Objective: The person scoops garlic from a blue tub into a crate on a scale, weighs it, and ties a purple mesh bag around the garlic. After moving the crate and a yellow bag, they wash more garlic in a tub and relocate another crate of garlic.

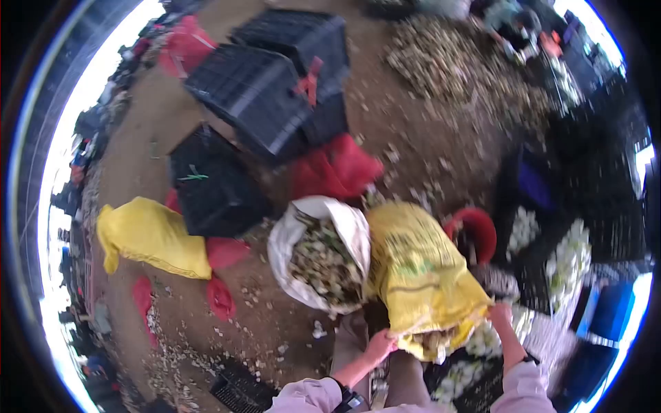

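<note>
A yellow woven sack (pixel 420 268) leans toward me, its mouth near my legs. My left hand (pixel 381 345) is closed on the left edge of that mouth, and my right hand (pixel 500 314) grips the right edge. Pale scraps show inside the opening; the rest of the contents is hidden. Right beside the sack, on its left, stands an open white sack (pixel 281 258) full of brownish-green peelings or trimmings (pixel 323 261). A red bucket (pixel 485 234) is just behind the yellow sack on the right.
Black crates (pixel 241 89) lie stacked at the upper left, another crate (pixel 213 182) nearer. A second yellow sack (pixel 155 234) and red sacks (pixel 337 167) rest on the dirt floor. Crates of whitish vegetables (pixel 568 261) stand right. A scrap heap (pixel 441 58) and a person (pixel 516 34) are farther back.
</note>
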A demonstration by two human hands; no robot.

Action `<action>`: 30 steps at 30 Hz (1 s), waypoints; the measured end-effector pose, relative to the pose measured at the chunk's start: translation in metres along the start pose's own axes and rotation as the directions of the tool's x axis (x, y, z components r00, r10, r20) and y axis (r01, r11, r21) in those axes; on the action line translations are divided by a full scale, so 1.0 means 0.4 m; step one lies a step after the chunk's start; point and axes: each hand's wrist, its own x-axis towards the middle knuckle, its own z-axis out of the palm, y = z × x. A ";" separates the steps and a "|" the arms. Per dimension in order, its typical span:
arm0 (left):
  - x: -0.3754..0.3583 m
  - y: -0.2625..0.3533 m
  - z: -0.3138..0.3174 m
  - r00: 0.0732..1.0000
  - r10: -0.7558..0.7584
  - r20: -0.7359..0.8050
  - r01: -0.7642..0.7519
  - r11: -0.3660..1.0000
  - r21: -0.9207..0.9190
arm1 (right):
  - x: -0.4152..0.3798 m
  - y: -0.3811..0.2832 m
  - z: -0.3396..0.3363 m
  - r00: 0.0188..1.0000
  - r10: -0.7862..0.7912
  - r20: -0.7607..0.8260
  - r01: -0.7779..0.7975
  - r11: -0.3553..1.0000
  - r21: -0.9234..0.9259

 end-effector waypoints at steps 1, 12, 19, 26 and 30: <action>-0.038 0.065 0.006 0.999 -0.034 -0.008 0.034 0.997 -0.066 | -0.024 -0.039 -0.134 0.956 0.294 -0.018 -0.258 0.864 0.433; -0.068 0.701 -0.313 0.872 0.309 -0.380 -0.451 0.810 -0.376 | 0.201 -0.207 -0.903 0.765 0.153 -0.625 0.543 0.370 0.754; -0.050 0.660 -0.261 0.814 0.273 -0.513 -0.491 0.797 -0.353 | 0.159 -0.343 -1.040 0.872 0.310 -0.380 0.342 0.169 0.924; -0.001 0.270 -0.158 0.731 0.253 -0.634 -0.044 0.945 0.325 | 0.152 -0.300 -1.015 0.869 0.325 -0.374 0.398 -0.009 0.917; -0.020 0.208 -0.128 0.897 -0.077 -0.435 0.243 0.908 0.340 | 0.074 -0.221 -0.973 0.700 0.313 -0.642 0.130 0.827 0.546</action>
